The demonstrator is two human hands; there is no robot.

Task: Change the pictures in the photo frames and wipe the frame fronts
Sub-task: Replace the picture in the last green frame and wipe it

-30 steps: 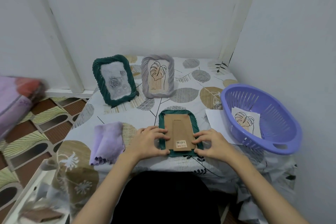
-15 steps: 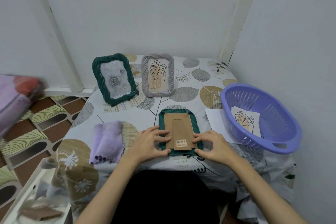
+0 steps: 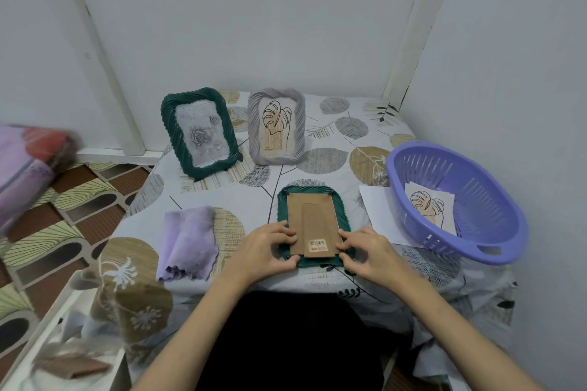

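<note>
A dark green photo frame (image 3: 313, 200) lies face down near the table's front edge, its brown cardboard back (image 3: 313, 225) facing up. My left hand (image 3: 270, 251) grips the frame's lower left corner, fingers on the cardboard. My right hand (image 3: 365, 252) rests on its lower right corner, fingertips at the cardboard's edge. A second green frame (image 3: 200, 132) with a grey rose picture stands at the back left. Beside it stands a grey frame (image 3: 276, 127) with a leaf drawing. A folded lilac cloth (image 3: 189, 241) lies left of my hands.
A purple plastic basket (image 3: 454, 200) at the right holds a leaf picture (image 3: 428, 206). A white sheet of paper (image 3: 378, 213) lies partly under the basket. A leaf-patterned cloth (image 3: 333, 168) covers the table. Walls close the back and right; patterned floor at left.
Both hands stay on the face-down frame's lower corners; the fingers shifted slightly on the cardboard back. The frame has not visibly moved.
</note>
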